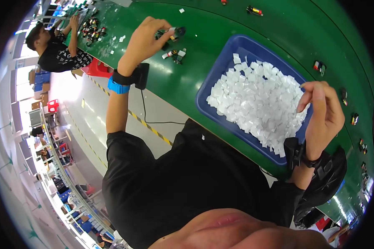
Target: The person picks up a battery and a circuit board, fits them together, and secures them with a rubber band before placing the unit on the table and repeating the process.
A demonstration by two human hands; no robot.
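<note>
My left hand (146,38) is over the green bench, thumb and fingers closed on a small cylindrical part (179,32) with a black end. Just below it on the bench lie a few similar small parts (178,56) in black, red and white. My right hand (325,108) hovers at the right side of a blue tray (217,62), its fingers bent and drawn together. Whether a piece is between those fingertips is too small to make out. Many small white square pieces (253,97) fill the tray in a loose heap.
More small parts (254,11) lie spaced along the far bench and down its right side. At the far left, another person (56,50) works beside a pile of parts (91,31). A black cable (144,108) hangs from my left wrist device. A red stool (97,68) stands by the bench.
</note>
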